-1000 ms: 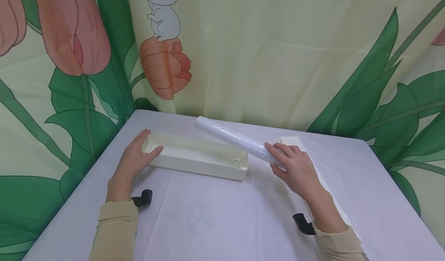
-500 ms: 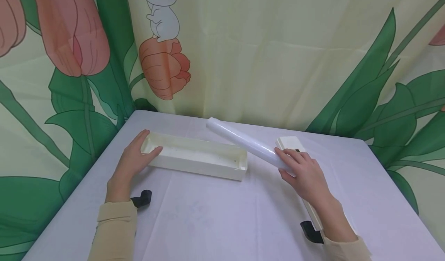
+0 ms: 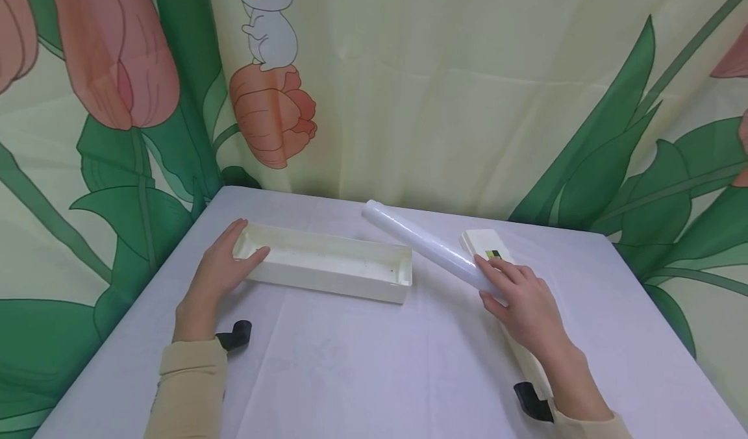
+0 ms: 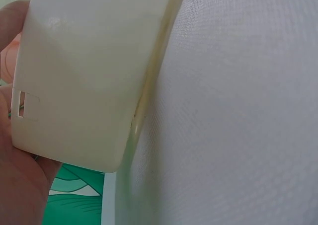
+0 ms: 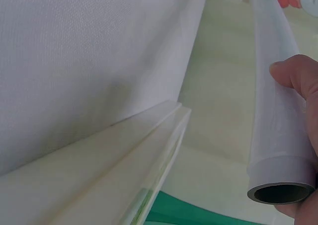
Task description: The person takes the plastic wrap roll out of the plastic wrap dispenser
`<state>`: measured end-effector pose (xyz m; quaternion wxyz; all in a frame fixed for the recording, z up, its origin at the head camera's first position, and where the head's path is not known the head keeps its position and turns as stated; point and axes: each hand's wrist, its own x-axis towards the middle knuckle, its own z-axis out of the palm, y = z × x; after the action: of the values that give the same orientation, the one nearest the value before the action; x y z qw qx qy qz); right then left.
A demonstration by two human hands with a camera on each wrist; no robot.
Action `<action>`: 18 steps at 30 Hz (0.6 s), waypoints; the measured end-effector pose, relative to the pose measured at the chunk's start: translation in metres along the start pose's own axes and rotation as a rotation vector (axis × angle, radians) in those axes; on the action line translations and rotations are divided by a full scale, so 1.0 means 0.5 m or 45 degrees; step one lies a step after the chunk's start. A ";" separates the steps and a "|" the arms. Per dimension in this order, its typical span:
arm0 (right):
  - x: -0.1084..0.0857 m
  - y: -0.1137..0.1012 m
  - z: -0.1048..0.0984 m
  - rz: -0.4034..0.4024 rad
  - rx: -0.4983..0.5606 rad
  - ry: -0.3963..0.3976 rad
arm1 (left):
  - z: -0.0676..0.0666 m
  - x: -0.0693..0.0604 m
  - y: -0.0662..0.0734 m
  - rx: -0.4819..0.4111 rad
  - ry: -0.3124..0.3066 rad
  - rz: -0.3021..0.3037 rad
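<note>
A long cream-white open box (image 3: 327, 282) lies on the white-covered table. My left hand (image 3: 219, 273) grips its left end, thumb over the near wall and fingers at the far corner. The left wrist view shows the box's outer wall (image 4: 84, 81) with a small slot. My right hand (image 3: 526, 306) holds a shiny white roll of cling film (image 3: 423, 241) near its right end, above the table, slanting up to the far left. Its hollow dark core shows in the right wrist view. Beneath that hand lies a long white lid (image 3: 480, 239), partly hidden by the arm.
A white cloth covers the table (image 3: 350, 367). Behind it hangs a curtain (image 3: 421, 101) printed with tulips, leaves and a small white animal. Black curved pieces (image 3: 236, 336) stick out at both wrists.
My right hand has moved right and slightly nearer with the roll, away from above the box. More of the lid's near end shows. The left hand stays on the box.
</note>
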<state>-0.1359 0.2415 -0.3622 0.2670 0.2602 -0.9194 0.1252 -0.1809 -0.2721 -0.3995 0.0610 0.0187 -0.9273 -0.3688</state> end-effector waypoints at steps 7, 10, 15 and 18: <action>-0.022 0.002 -0.018 0.128 -0.010 -0.085 | 0.001 0.003 -0.004 -0.007 0.001 0.027; -0.032 0.005 -0.024 0.154 -0.026 -0.111 | 0.001 0.003 -0.004 -0.005 0.002 0.019; -0.048 0.012 -0.028 0.194 -0.057 -0.137 | 0.000 0.001 -0.004 -0.002 0.001 0.010; -0.058 0.015 -0.031 0.218 -0.073 -0.148 | 0.000 0.001 -0.004 -0.001 -0.003 0.018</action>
<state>-0.1125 0.2652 -0.3664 0.2088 0.1797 -0.9555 0.1059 -0.1814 -0.2736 -0.4006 0.0625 0.0116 -0.9273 -0.3688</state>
